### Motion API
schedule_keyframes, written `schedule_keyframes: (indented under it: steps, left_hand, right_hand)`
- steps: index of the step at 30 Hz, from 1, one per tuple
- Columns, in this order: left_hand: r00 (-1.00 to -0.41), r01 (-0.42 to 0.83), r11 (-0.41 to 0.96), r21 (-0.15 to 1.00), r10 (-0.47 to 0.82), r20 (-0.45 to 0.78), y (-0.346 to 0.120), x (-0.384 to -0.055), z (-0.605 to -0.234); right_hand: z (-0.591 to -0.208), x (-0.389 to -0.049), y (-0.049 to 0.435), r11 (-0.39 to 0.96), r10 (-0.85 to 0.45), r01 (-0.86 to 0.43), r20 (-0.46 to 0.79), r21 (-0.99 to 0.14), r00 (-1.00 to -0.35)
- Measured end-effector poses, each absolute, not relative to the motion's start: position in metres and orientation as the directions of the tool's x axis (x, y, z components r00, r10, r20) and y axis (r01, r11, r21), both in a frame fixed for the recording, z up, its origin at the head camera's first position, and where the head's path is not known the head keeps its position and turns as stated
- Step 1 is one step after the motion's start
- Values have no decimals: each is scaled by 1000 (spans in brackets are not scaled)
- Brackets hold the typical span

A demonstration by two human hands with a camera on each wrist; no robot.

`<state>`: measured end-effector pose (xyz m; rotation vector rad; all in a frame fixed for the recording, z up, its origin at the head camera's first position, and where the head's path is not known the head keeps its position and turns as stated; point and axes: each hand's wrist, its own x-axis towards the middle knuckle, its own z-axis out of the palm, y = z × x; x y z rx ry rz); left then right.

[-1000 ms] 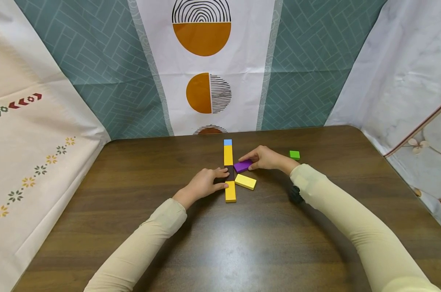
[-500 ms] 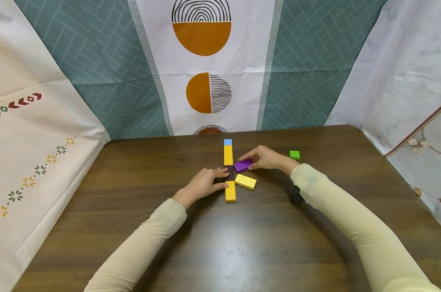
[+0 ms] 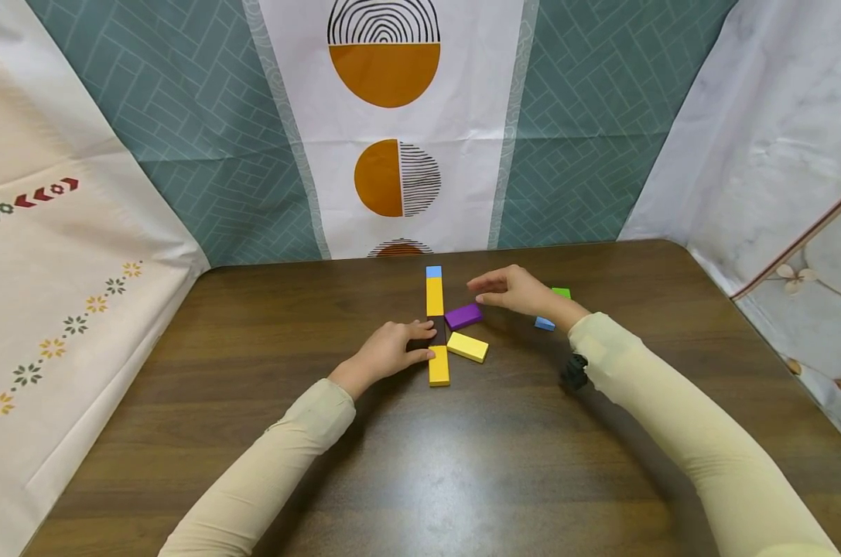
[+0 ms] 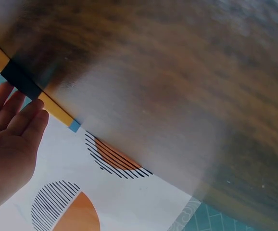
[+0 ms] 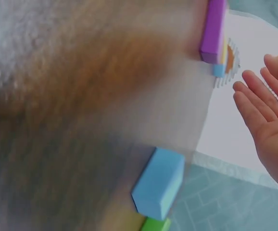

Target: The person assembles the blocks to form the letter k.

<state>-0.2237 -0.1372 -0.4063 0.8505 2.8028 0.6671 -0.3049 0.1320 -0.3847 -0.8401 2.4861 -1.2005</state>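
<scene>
My left hand (image 3: 387, 350) rests beside a straight row of blocks, its fingertips touching the dark block (image 3: 439, 331) and its thumb at the near orange-yellow block (image 3: 439, 371). Further along the row lie another orange-yellow block (image 3: 435, 297) and a small blue block (image 3: 434, 271) at the far end. To the row's right, the purple block (image 3: 464, 316) lies angled, with a pale yellow block (image 3: 467, 347) nearer to me. My right hand (image 3: 521, 292) hovers above and right of the purple block, holding nothing; in the right wrist view its fingers (image 5: 254, 106) are extended and apart from it.
Under my right wrist a light blue block (image 3: 545, 323) is partly covered. Just beyond it sits a green block (image 3: 562, 293), also partly hidden. Patterned cloths (image 3: 573, 155) hang behind the brown wooden table (image 3: 364, 480) and along both sides.
My right hand has let go of the purple block and moved up and to the right. The blue block near its wrist has come into sight. My left hand stays in place.
</scene>
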Motion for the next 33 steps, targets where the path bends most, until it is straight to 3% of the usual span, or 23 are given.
schedule_keyframes:
  steps: [16,33]
  left_hand:
    - [-832,496,743,449,554,1,-137,-223,-406]
    - [-833,495,744,449,554,0,-137,-222,-406]
  right_hand:
    - [-374,-296,183,529,-464,-315,42,-788,-885]
    - [-388,-273,227,557,-456,-289,5,-778,-890]
